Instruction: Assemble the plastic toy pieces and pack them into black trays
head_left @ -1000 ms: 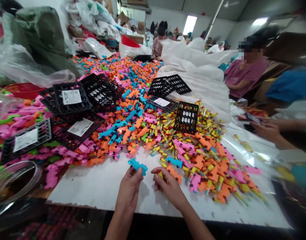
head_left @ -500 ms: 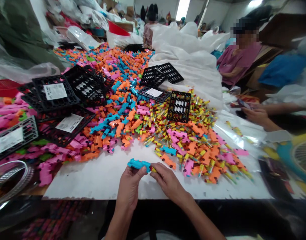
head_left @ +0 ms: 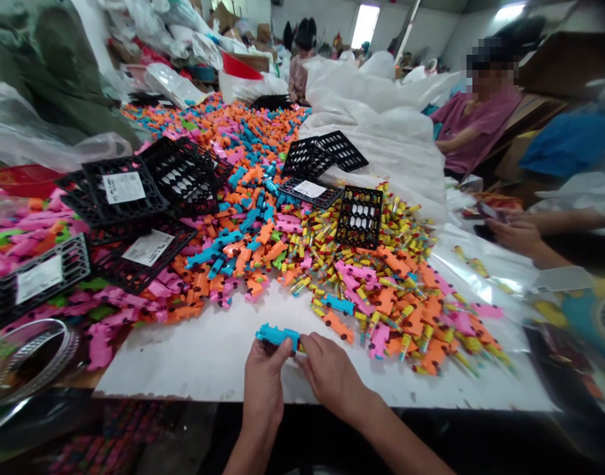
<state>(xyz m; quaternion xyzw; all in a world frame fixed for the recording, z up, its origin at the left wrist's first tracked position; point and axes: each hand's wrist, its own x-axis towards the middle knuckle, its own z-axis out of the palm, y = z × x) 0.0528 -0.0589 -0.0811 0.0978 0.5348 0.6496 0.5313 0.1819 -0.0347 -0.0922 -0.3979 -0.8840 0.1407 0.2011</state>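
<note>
A blue toy car point(head_left: 277, 335) is pinched between the thumb and fingers of my left hand point(head_left: 265, 376), above the front of the white board. At the car's right end my right hand point(head_left: 329, 376) is closed, its fingertips on a small yellow-labelled tube that they mostly cover. How deep the tube sits in the car cannot be made out. Close beyond the hands lie an orange toy car point(head_left: 338, 326) and another blue toy car point(head_left: 338, 304), at the edge of a heap of small yellow-labelled tubes point(head_left: 302, 247).
Pink, orange and blue toy cars point(head_left: 218, 148) spread far back over the white board point(head_left: 183, 363). Black plastic grid trays point(head_left: 359, 216) with paper labels lie on the heaps. A clear round container point(head_left: 30, 359) stands at left. A co-worker's hands point(head_left: 517, 234) hold a phone at right.
My right hand has turned and closed further over the car's right end, covering most of the tube. The view has shifted slightly, so everything sits a little lower and further right.
</note>
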